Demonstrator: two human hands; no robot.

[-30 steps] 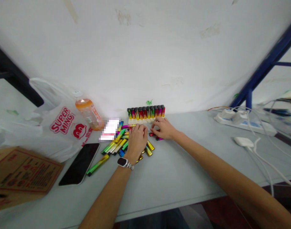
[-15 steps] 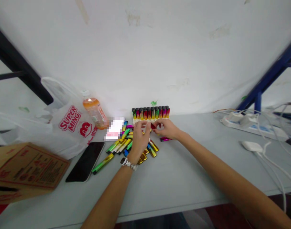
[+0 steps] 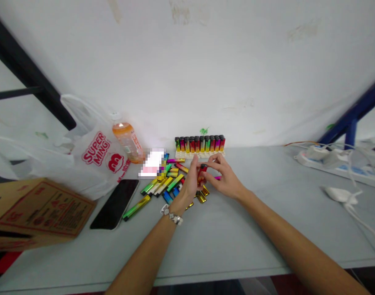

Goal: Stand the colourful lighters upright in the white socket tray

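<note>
A red lighter with a black top stands nearly upright between my two hands. The fingers of my right hand pinch it from the right. My left hand closes on its lower part from the left, thumb up, its fingertips partly hidden. Behind the hands, a row of upright shiny lighters in several colours sits in a pale holder. A loose pile of green, gold, blue and red lighters lies left of and under my left hand. A magenta lighter shows partly behind my right fingers.
To the left are a black phone, a cardboard box, a white plastic bag and an orange drink bottle. A blurred-out bright panel lies beside the pile. At right sit a power strip and a white charger with cables.
Both hands have come back a little from the holder, and the red lighter now stands upright between them. My left hand has turned thumb up. The camera view has shifted slightly.
</note>
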